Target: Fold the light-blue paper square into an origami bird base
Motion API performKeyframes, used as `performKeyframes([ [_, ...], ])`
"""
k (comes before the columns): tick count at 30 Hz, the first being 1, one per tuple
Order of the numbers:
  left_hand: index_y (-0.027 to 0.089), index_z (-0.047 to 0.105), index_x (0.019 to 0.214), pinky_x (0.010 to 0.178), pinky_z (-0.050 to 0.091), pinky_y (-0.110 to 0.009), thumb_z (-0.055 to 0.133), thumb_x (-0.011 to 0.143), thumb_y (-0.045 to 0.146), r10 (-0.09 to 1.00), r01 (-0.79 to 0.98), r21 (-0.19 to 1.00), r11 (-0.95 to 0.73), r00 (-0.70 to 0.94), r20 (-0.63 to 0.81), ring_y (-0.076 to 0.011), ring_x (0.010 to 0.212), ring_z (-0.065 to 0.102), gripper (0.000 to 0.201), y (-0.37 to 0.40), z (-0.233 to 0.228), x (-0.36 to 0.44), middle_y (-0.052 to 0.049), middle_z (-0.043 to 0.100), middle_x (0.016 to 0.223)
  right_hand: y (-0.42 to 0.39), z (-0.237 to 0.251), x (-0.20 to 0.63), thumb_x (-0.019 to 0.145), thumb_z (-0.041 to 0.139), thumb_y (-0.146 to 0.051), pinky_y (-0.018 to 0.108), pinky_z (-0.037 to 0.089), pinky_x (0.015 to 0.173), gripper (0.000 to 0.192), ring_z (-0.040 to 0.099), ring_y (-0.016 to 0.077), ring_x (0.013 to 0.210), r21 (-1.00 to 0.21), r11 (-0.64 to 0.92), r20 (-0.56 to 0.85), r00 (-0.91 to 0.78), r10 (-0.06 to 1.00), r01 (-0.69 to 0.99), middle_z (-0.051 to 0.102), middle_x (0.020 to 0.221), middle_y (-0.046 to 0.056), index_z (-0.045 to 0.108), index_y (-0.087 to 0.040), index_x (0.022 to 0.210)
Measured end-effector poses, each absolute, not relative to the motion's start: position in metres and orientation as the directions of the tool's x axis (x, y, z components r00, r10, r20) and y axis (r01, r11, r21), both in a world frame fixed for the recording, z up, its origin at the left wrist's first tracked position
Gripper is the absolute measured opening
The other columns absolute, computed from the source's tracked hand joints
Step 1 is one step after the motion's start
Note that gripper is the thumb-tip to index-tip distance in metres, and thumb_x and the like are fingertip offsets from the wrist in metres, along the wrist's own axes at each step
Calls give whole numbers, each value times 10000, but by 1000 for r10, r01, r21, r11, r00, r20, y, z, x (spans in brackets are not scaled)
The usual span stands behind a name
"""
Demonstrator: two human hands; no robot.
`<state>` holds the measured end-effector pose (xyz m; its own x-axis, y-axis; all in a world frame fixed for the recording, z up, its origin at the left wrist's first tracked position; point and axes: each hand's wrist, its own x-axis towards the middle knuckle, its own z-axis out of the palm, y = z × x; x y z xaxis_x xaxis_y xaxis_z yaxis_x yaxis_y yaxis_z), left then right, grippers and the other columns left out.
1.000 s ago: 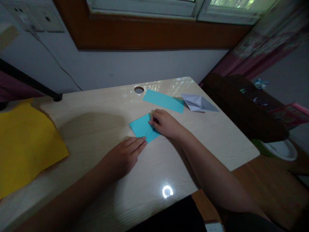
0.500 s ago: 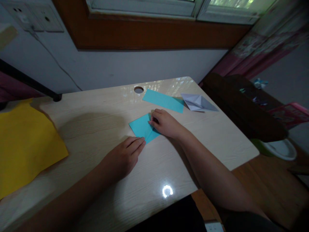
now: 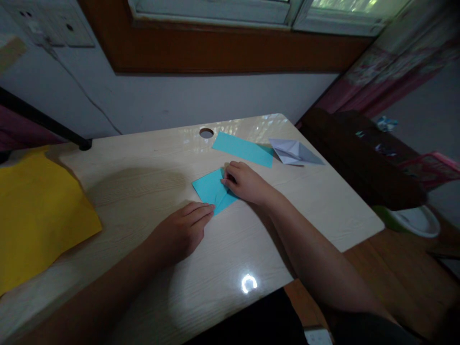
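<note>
- Folded blue paper [image 3: 212,192] lies flat mid-table, near the far edge; unchanged in place over the last second.
- Left hand [image 3: 179,232]: flat, fingers extended, fingertips have slid slightly left along the near corner. Looks like crease-pressing, not gripping.
- Right hand [image 3: 244,184]: fingers curled, pinning the paper's right edge; no shift.
- Blue strip [image 3: 243,149] and white folded paper [image 3: 294,152] lie further back, untouched.
- Yellow sheet [image 3: 36,211] at far left of the table [image 3: 143,167].

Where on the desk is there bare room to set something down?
Bare wood desk lies between the yellow paper sheet and the left hand, and right of the right hand. The far edge is crowded: flat blue paper strip, white folded paper, folded blue paper.
</note>
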<state>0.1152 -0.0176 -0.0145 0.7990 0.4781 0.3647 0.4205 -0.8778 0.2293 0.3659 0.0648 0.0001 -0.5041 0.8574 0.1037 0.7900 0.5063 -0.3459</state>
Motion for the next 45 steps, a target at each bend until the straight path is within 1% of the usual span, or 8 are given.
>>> performKeyframes([
  [5, 115, 650, 1249, 1043, 560, -444, 503, 902, 34, 499, 391, 337, -857, 794, 348, -244, 1204, 602, 386, -10, -21, 110, -122, 667, 1332, 65, 2, 366, 931, 601, -201, 334, 413, 807, 93, 551, 218, 852, -355, 504, 103, -503, 858, 787, 615, 890, 79, 584, -178, 842],
  [9, 131, 639, 1267, 1057, 545, -447, 496, 875, 4, 515, 394, 366, -843, 786, 341, -239, 1214, 589, 436, -9, -22, 109, -112, 660, 1343, 65, 2, 366, 928, 602, -197, 340, 414, 819, 87, 553, 221, 864, -361, 500, 99, -501, 860, 787, 616, 891, 80, 585, -180, 844],
  [14, 112, 629, 1261, 1069, 531, -455, 480, 878, -2, 518, 400, 362, -842, 788, 333, -246, 1217, 563, 427, -11, -18, 110, -121, 656, 1331, 65, -1, 366, 923, 607, -205, 341, 417, 813, 89, 546, 219, 856, -362, 502, 111, -498, 860, 786, 616, 893, 78, 585, -184, 839],
  [20, 85, 522, 1430, 1059, 523, -447, 461, 905, 12, 503, 436, 270, -858, 820, 272, -262, 1201, 556, 534, -13, -18, 113, -140, 631, 1344, 66, -2, 367, 928, 605, -206, 344, 415, 809, 100, 549, 223, 857, -349, 520, 123, -512, 850, 779, 615, 887, 75, 577, -188, 834],
  [24, 77, 560, 1401, 1057, 517, -447, 454, 923, 24, 484, 440, 208, -873, 831, 275, -270, 1201, 555, 492, -14, -19, 114, -140, 627, 1353, 65, -2, 367, 930, 613, -216, 343, 417, 809, 108, 552, 224, 858, -350, 507, 119, -499, 858, 787, 612, 884, 74, 575, -188, 833],
  [28, 85, 565, 1399, 1056, 514, -454, 448, 917, 22, 485, 449, 186, -874, 831, 272, -270, 1230, 555, 500, -15, -19, 114, -140, 559, 1474, 65, -1, 367, 937, 608, -220, 341, 418, 825, 103, 555, 226, 876, -345, 506, 113, -500, 858, 791, 615, 898, 77, 575, -187, 845],
  [37, 95, 568, 1395, 1080, 506, -471, 456, 910, 18, 511, 463, 221, -858, 812, 281, -265, 1265, 547, 503, -16, -20, 116, -117, 548, 1506, 62, 1, 366, 938, 599, -212, 339, 418, 828, 107, 561, 224, 890, -360, 493, 105, -490, 865, 792, 613, 894, 75, 572, -189, 837],
  [45, 117, 494, 1475, 1079, 507, -483, 467, 925, 34, 513, 459, 239, -856, 811, 281, -262, 1273, 549, 557, -16, -20, 115, -119, 545, 1508, 63, -1, 368, 940, 600, -232, 338, 427, 834, 108, 560, 222, 892, -386, 507, 126, -501, 856, 771, 610, 891, 71, 581, -187, 844],
])
